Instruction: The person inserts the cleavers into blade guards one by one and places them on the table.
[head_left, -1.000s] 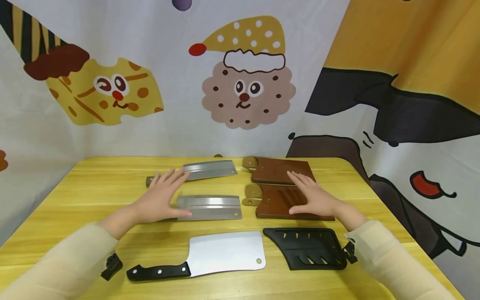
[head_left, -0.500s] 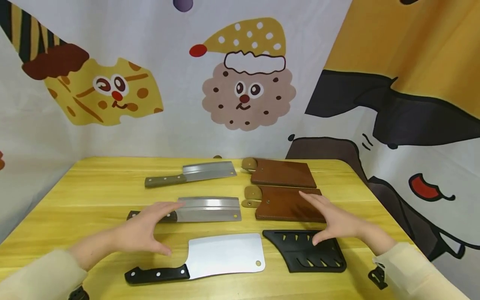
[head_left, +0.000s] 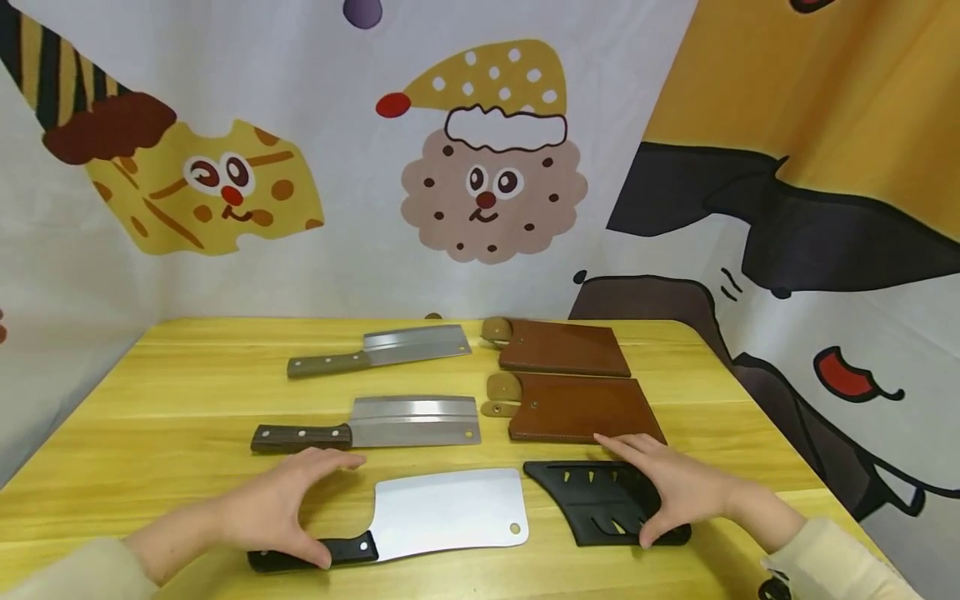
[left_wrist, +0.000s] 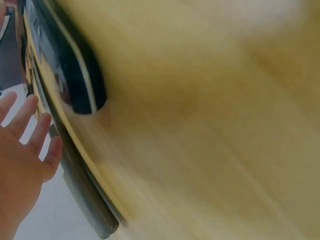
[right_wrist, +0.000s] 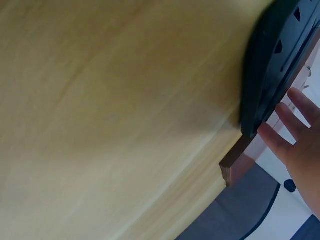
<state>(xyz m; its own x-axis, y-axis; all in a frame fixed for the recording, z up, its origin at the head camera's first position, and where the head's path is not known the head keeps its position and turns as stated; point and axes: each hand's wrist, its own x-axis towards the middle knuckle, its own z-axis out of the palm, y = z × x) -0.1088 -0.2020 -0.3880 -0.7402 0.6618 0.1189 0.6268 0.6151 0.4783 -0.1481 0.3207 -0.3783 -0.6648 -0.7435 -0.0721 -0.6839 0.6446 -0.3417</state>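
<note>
A cleaver with a broad pale blade (head_left: pixel 450 512) and black handle (head_left: pixel 351 549) lies nearest on the table. My left hand (head_left: pixel 258 512) hovers over that handle, thumb and fingers spread apart; in the left wrist view the handle's butt (left_wrist: pixel 82 85) shows beside the fingers (left_wrist: pixel 37 132). To the right lies a black slotted plastic blade guard (head_left: pixel 592 504). My right hand (head_left: pixel 690 483) is over the guard's right end, thumb and fingers apart and not closed on it. The right wrist view has the guard (right_wrist: pixel 272 70) beside the fingertips; whether they touch cannot be told.
Behind lie two more cleavers, one with a dark wooden handle (head_left: pixel 300 438) and one with an olive-brown handle (head_left: pixel 330 364). Two brown leather sheaths (head_left: pixel 577 407) lie to their right. A cartoon-print curtain (head_left: pixel 360 275) hangs along the wooden table's (head_left: pixel 187 400) back edge.
Both hands have come back toward the person and lower, from above the rear cleavers and leather sheaths to the front cleaver's handle and the black guard. The objects have stayed put.
</note>
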